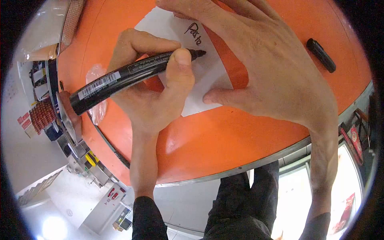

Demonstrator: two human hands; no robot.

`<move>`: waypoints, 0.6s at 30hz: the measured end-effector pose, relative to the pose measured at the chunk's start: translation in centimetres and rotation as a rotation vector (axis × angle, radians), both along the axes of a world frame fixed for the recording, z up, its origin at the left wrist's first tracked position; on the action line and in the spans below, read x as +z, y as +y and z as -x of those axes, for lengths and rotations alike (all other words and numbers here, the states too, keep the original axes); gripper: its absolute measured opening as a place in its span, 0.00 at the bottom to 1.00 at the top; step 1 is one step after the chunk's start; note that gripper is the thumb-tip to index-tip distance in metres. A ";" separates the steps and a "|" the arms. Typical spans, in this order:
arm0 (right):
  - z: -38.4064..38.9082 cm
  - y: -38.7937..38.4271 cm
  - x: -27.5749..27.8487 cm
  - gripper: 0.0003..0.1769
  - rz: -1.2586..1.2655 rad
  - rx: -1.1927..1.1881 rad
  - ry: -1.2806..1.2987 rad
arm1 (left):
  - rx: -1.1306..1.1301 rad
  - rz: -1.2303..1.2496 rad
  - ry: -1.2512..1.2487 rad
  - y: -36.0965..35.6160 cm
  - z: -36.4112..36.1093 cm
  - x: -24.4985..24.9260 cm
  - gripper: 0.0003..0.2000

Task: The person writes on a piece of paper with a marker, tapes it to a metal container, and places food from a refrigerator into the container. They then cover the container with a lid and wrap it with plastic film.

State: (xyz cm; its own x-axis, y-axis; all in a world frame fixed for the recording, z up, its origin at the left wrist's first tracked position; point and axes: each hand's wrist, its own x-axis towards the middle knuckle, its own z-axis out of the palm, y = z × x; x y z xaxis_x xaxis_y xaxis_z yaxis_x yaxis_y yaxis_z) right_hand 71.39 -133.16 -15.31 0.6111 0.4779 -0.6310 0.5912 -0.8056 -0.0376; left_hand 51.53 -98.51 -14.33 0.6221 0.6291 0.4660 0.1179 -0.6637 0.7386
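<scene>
My left hand (pixel 152 88) is closed around a thick black marker (pixel 120 78) with a barcode label on its barrel. The marker's dark tip is at the white paper (pixel 202 86), just below a handwritten black word (pixel 195 34) that looks like "Pasta". Spread over the paper's right side is my right hand (pixel 272 60), its thumb resting near the lower right edge and its fingers reaching across the top. Part of the sheet is hidden beneath both hands. To the right lies the black marker cap (pixel 321 55), apart from my right hand.
Under everything is an orange tabletop (pixel 232 136) with a metal rim. Clear crumpled plastic (pixel 98 84) lies left of my left hand. A wire-mesh item (pixel 72 24) sits at the upper left. Beyond the near edge are my dark-clothed legs (pixel 244 200) and bright glass panels.
</scene>
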 end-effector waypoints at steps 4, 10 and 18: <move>-0.7 0.4 -0.4 0.28 0.006 -0.022 0.011 | 0.102 0.134 0.072 -1.0 0.1 0.5 0.09; -1.0 0.3 -0.7 0.32 0.019 -0.060 0.019 | 0.053 0.028 0.126 -0.8 0.0 0.3 0.08; -0.7 0.0 -0.6 0.37 -0.032 -0.160 0.030 | 0.064 0.049 0.141 -0.7 0.1 0.4 0.09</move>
